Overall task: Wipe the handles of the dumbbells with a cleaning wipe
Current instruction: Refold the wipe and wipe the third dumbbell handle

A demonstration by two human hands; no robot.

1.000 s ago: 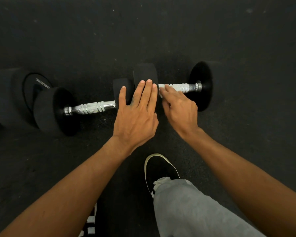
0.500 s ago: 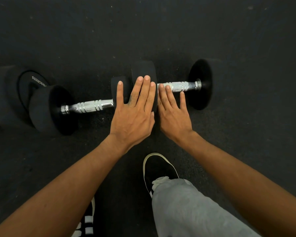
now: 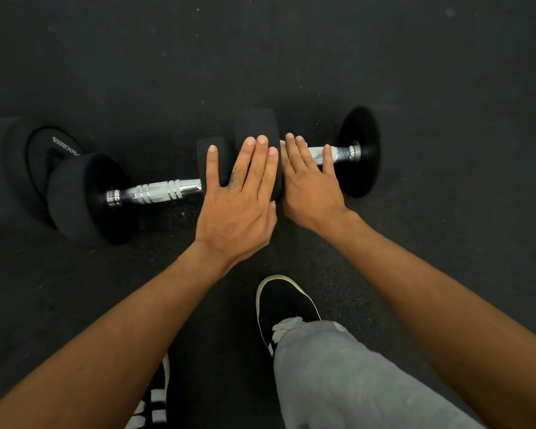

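Over the right dumbbell's handle (image 3: 342,153): right hand (image 3: 310,187) lies flat, fingers straight and slightly spread, pressing down across the inner part of the bar. Nothing is curled round it.
Wipe (image 3: 281,143): only a sliver of white shows at the fingertips, most likely the cloth pinned under the palm. The rest is hidden.
Left hand (image 3: 239,205): open and flat, fingers straight, resting on the two inner heads (image 3: 254,125) where the dumbbells meet, apparently to steady them.
Right dumbbell (image 3: 361,150): lies on its side on the floor (image 3: 291,57), with the outer stretch of chrome bare beyond the fingers.
Left dumbbell (image 3: 84,196): lies end to end with the other, its inner head under the left hand's little finger.
Left dumbbell's handle (image 3: 155,191): fully exposed, no hand and no cloth on it.
Further out: a bigger dumbbell (image 3: 13,168) at far left, just beside the left one, and a black shoe (image 3: 285,305) and grey trouser leg (image 3: 338,382) below the hands.
Progress: early to middle, by my reading. The right handle is being wiped, with its outer end not covered. Whether the left handle has been cleaned cannot be told from its look. If not, it and any others remain.
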